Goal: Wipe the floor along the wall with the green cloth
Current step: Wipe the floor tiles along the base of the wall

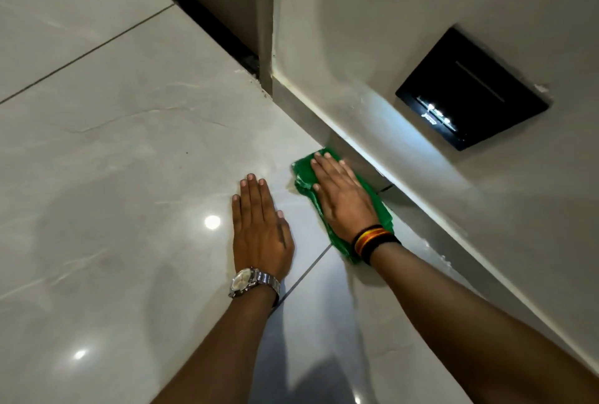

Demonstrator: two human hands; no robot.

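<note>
The green cloth (303,175) lies flat on the glossy pale floor tiles (136,150), right against the foot of the wall (405,30). My right hand (342,194) presses palm-down on the cloth with fingers straight, covering its middle; green shows at the fingertips and beside the wrist. My left hand (261,225) rests flat on the bare tile just left of the cloth, fingers together, holding nothing. A silver watch sits on the left wrist and a striped band on the right.
A black square wall plate (470,92) is set low in the wall above the cloth. A light skirting strip (421,199) runs along the wall's base. A dark gap (227,37) runs along a wall corner at the upper middle. Grout lines cross the tiles.
</note>
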